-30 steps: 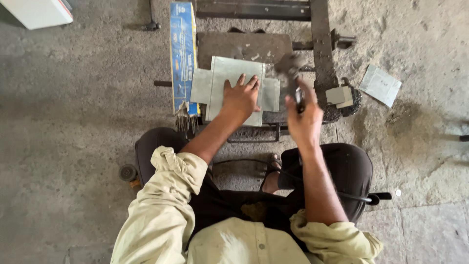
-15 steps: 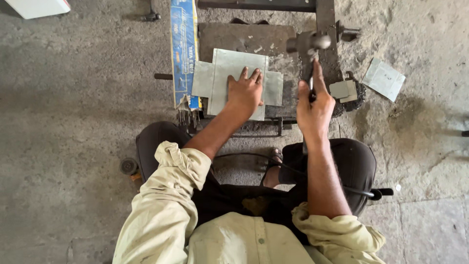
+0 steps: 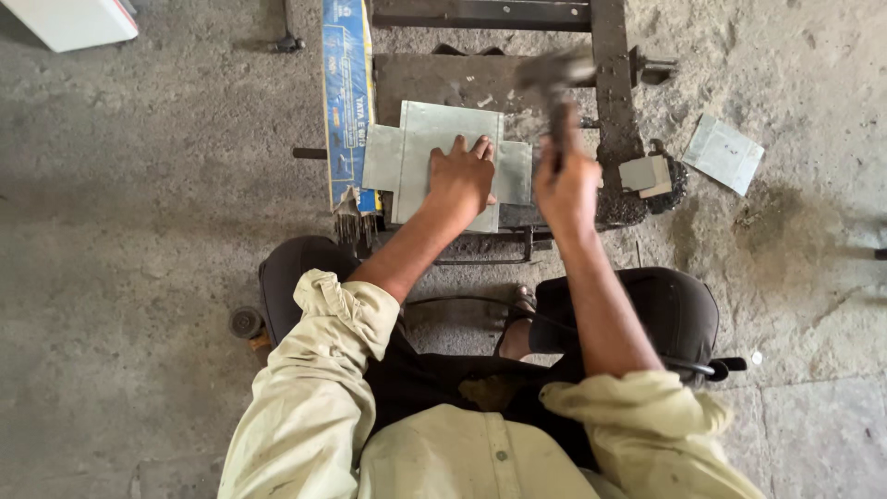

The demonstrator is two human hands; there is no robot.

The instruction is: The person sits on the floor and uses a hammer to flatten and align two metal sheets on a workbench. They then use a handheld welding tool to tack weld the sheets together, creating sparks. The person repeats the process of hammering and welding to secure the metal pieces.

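— Where's the metal sheet [image 3: 434, 139]?
— Flat on the iron block [image 3: 434, 79], near the blue packet [image 3: 346, 102]. The left hand [image 3: 459, 180] lies open on it, palm down.
— And the right hand [image 3: 565, 189]?
— Closed around a hammer [image 3: 557, 83], its blurred head above the block, beside the sheet.

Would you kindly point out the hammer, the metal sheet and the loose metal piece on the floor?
hammer [image 3: 552, 72]: head view, on its blurred head.
metal sheet [image 3: 434, 129]: head view, on its bare upper part.
loose metal piece [image 3: 723, 152]: head view, on its middle.
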